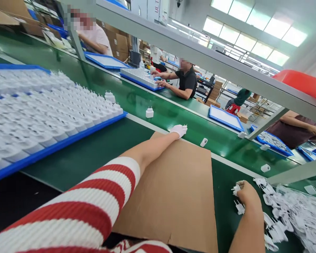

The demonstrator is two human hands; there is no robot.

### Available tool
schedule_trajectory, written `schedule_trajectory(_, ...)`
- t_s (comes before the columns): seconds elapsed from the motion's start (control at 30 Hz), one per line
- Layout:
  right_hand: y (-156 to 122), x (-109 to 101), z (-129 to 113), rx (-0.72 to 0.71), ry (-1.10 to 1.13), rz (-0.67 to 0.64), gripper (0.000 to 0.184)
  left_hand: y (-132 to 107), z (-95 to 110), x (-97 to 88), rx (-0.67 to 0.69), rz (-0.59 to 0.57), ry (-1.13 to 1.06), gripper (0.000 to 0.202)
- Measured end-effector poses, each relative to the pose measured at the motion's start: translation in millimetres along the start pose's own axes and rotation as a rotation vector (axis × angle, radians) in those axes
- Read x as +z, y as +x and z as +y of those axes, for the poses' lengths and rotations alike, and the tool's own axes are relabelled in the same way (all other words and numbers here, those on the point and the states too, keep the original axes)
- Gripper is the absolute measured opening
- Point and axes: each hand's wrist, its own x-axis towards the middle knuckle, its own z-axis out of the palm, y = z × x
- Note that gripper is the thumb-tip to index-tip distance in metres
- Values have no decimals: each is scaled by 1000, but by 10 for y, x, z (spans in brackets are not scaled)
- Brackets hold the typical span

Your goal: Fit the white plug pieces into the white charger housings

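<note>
My left hand [178, 131], in a white glove, reaches out over the green conveyor belt [171, 116]. Its fingers are closed on a white charger [185, 127] whose pins stick up. On the right, my right hand [246, 193] pinches a white plug piece [236, 189] with two pins. Just below it lies another plug piece [240, 208], beside a heap of white plug pieces [277, 230]. Between my arms a brown cardboard sheet [171, 182] lies flat. Single white chargers rest on the belt, one [149, 112] upright beyond my left hand and one [204, 142] on its side.
At left, a blue tray [68, 143] carries rows of white chargers, pins up. Clear plastic bags [305, 207] lie over the heap at right. A grey metal beam [200, 52] crosses overhead, with posts down to the bench. Several people work across the belt beside blue trays.
</note>
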Motion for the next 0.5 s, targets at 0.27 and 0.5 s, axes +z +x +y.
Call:
schedule_trajectory(0.27,-229,203,-768,-135,321,61,36,-245,383,230,557,240,240,97)
schedule_trajectory(0.5,-390,396,-1113,-12,797,-146,44,-257,892,407,677,-323,299,38)
